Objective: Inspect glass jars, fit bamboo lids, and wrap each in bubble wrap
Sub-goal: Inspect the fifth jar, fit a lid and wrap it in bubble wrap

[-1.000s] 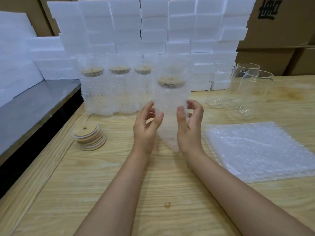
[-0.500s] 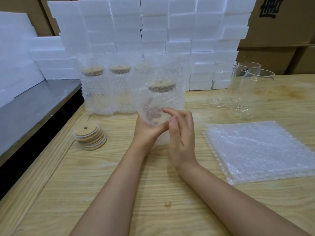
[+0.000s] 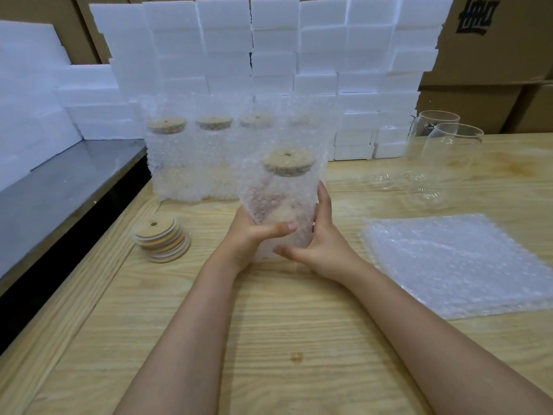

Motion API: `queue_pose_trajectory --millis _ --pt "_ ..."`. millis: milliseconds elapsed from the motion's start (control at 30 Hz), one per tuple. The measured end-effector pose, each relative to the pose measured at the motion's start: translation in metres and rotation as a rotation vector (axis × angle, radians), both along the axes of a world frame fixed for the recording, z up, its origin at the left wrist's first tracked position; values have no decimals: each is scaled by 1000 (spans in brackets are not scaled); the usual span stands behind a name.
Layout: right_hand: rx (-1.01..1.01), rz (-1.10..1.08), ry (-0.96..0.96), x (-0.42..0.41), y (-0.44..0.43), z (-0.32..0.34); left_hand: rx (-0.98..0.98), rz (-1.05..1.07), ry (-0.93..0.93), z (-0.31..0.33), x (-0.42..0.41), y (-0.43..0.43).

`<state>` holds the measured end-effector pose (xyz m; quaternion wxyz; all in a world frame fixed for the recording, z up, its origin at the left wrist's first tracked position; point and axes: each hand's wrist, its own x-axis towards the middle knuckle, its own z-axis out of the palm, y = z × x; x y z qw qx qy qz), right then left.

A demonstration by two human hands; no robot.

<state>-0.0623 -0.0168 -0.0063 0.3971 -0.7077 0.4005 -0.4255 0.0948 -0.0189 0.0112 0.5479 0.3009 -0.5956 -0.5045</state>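
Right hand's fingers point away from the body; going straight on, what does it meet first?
The right hand grips the wrapped jar with the left hand. Straight on, it would likely meet the back row of wrapped jars first, near its right end; depth is unclear.

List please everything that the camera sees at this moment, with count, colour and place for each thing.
held wrapped jar: one, clear with tan lid, table centre, in both hands
wrapped jars: at least three, clear with tan lids, row behind it
loose lids: one stack, tan, table left
bare glass jars: at least two, clear, table right rear
bubble wrap sheets: one stack, clear, table right
foam blocks: many, white, stacked at back
cardboard boxes: several, brown, behind foam
table: one, light wood
side surface: one, grey, left
left hand: grips held wrapped jar
right hand: grips held wrapped jar
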Motion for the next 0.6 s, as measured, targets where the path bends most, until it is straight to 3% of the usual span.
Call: queue_pose_trajectory --millis 133,300,367,500,600 --pt "-19 -131 11 16 -4 4 -8 189 0 4 -1 7" --pt "-63 -315 107 45 -19 0 -273 887 -135 8 16 14" --pt "-75 -371 129 59 -27 -3 -326 1072 -126 12 26 13" --pt "-106 -409 152 93 -41 -5 -207 1138 -192 26 47 11" --pt "-117 -372 188 118 -48 -5 -113 1079 -461 33 57 9"
